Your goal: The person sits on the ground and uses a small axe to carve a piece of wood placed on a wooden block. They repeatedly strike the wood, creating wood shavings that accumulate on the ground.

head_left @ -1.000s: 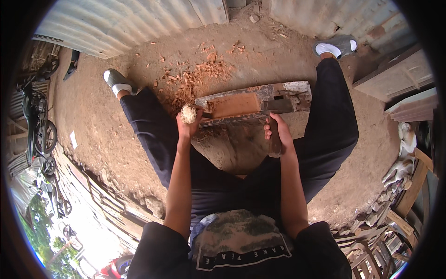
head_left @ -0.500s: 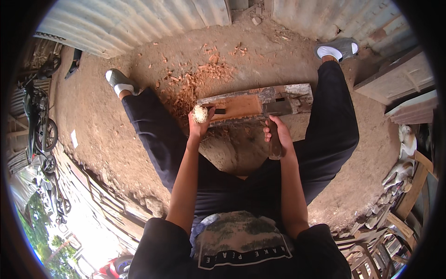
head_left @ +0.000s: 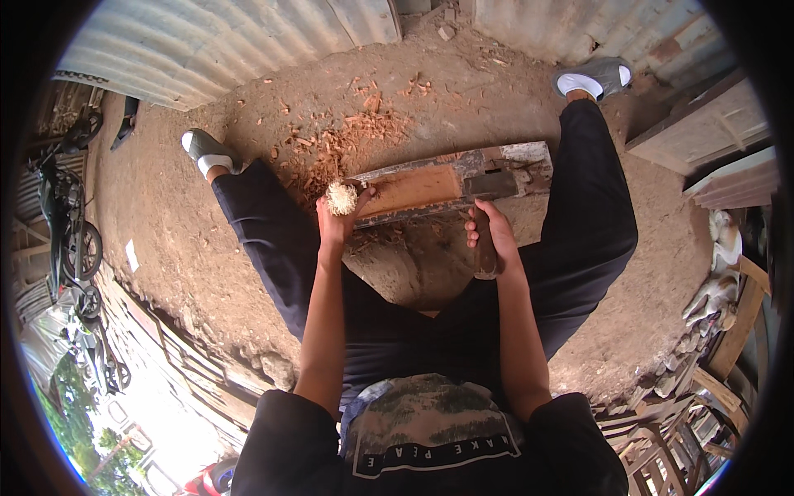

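Observation:
My left hand (head_left: 335,221) is closed round a chisel (head_left: 341,198), whose wooden handle end is frayed into a pale tuft. The hand is at the left end of a wooden plank (head_left: 418,192), and the blade is hidden. The plank's middle is a bare orange-brown hollow between worn, dark edges. In my right hand (head_left: 496,236) is the thick brown handle of what looks like a wooden mallet (head_left: 485,258), held at the plank's near edge. A dark block lies just beyond that fist over the plank; I cannot tell whether it is the mallet's head.
Orange-brown wood chips (head_left: 356,132) lie on the dirt floor beyond the plank. My legs are spread on either side. Corrugated metal sheets (head_left: 223,50) stand ahead. Motorcycles (head_left: 70,223) are at left; a cat (head_left: 715,293) and scrap wood (head_left: 732,347) are at right.
My left hand has moved left with the chisel, toward the plank's left end, and the dark blade is out of sight. My right hand stays near the same spot.

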Tool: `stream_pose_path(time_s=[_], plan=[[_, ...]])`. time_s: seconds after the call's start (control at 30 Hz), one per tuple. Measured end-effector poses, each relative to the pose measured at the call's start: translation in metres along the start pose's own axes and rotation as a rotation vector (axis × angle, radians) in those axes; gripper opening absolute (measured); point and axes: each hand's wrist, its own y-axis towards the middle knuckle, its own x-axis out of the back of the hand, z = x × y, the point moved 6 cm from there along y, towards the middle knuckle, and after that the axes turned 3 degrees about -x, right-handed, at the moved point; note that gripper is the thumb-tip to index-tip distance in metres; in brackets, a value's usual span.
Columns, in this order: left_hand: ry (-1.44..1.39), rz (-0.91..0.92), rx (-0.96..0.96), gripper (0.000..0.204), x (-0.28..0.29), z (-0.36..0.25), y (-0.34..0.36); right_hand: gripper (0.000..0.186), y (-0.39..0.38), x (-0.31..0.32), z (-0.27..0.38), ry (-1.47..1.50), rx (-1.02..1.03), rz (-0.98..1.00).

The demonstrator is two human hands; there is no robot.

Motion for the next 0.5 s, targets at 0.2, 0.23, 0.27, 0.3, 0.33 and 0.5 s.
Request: stream_pose_path(time_s=[0.2, 0.23, 0.27, 0.3, 0.33, 0.5], plan=[[0.077, 0.099, -0.213, 0.04, 0.002, 0.03, 0.016, 0.029, 0.003, -0.002, -0.003, -0.04, -0.019, -0.013], [0.151, 0.093, -0.217, 0.042, 0.005, 0.026, 0.019, 0.029, 0.001, -0.003, -0.002, -0.051, -0.016, -0.022], [0.143, 0.047, -0.169, 0.044, 0.006, 0.023, 0.021, 0.029, 0.0, -0.004, -0.002, -0.061, -0.013, -0.03], [0.084, 0.006, -0.181, 0.045, 0.006, 0.019, 0.02, 0.029, 0.0, -0.005, -0.002, -0.07, -0.013, -0.03], [0.024, -0.034, -0.194, 0.046, 0.007, 0.016, 0.02, 0.029, 0.0, -0.006, -0.003, -0.078, -0.011, -0.031], [-0.333, -0.05, -0.042, 0.037, -0.011, 0.044, 0.025, 0.032, 0.004, -0.007, -0.011, -0.168, -0.027, -0.042]])
